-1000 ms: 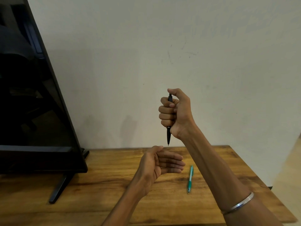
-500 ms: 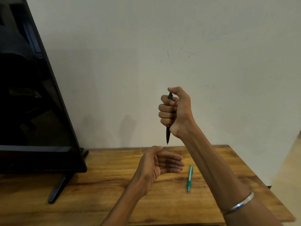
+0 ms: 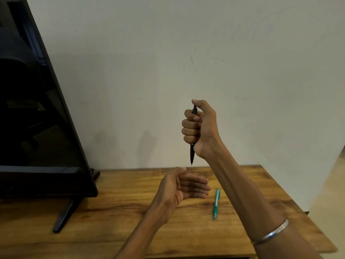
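My right hand point(image 3: 200, 128) is raised in front of the wall and grips a black pen point(image 3: 192, 154) in its fist. The pen stands upright with its tip pointing down, and my thumb sits on its top end. Just below the tip, my left hand point(image 3: 182, 186) hovers over the table with its palm turned up and to the right, fingers straight and holding nothing. A green pen point(image 3: 216, 202) lies flat on the wooden table point(image 3: 112, 221), to the right of my left hand.
A black flat screen point(image 3: 37, 128) on a slanted foot point(image 3: 65, 214) fills the left side of the table. A pale wall point(image 3: 186, 53) stands right behind. The table's right edge point(image 3: 298, 208) drops off to the floor.
My right hand with the black pen has lifted very slightly. My left hand has stayed where it was under the pen tip.
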